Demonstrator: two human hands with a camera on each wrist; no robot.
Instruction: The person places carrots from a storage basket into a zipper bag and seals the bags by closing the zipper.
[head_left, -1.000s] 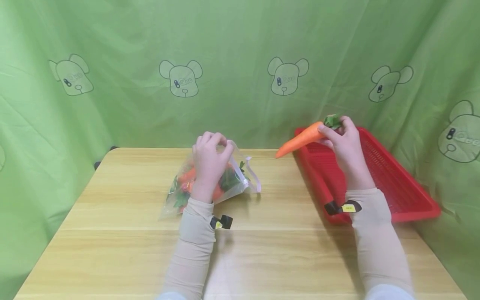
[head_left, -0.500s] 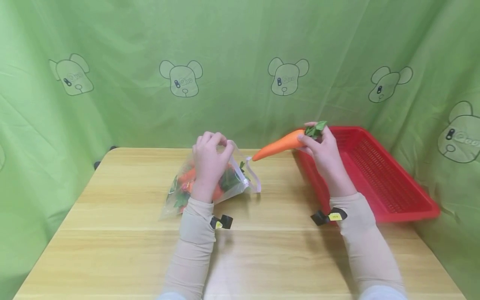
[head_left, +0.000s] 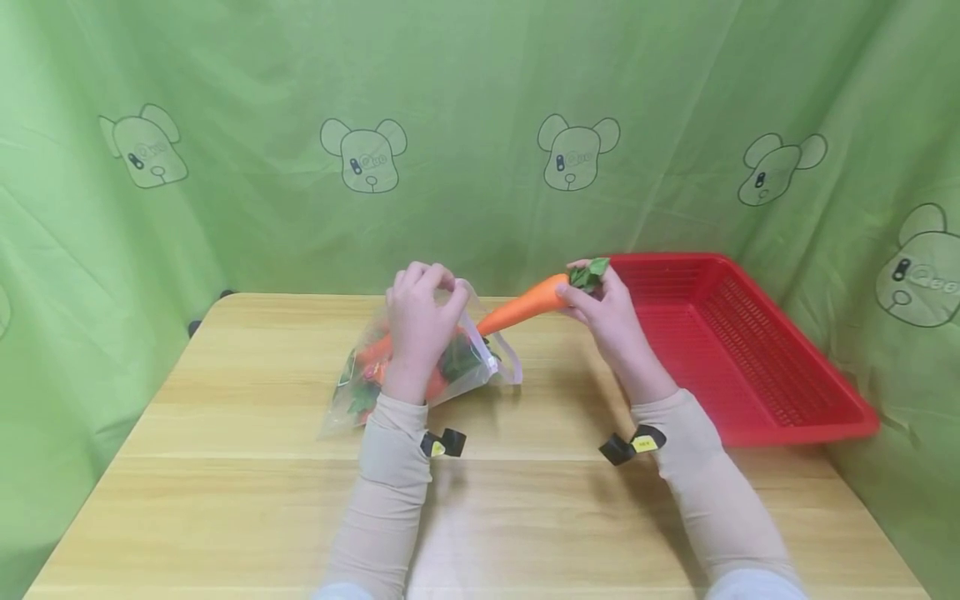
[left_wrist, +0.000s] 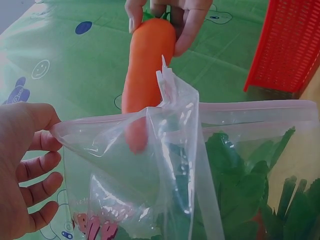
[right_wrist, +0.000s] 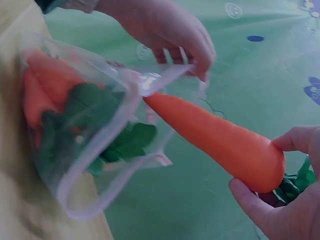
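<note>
My left hand [head_left: 423,321] pinches the upper edge of a clear zip bag [left_wrist: 165,135] between thumb and forefinger, its other fingers loosely bent below. Orange carrots [right_wrist: 47,82] with green leafy tops [right_wrist: 95,112] lie inside the bag, whose mouth gapes toward the right. With thumb and fingers my right hand [head_left: 607,312] grips another carrot [head_left: 525,304] at its thick end, by the leaves. This carrot slants down to the left. Its narrow tip is inside the bag's mouth, seen through the plastic in the left wrist view.
A red slotted plastic basket [head_left: 780,367] stands at the right of the wooden table [head_left: 247,517], just beyond my right forearm. Behind the table and at both sides hangs a green curtain [head_left: 472,67] printed with bear heads.
My right hand has carried the carrot leftward and slightly down from above the red basket, so its tip has entered the bag's mouth. The left hand and bag have stayed in place.
</note>
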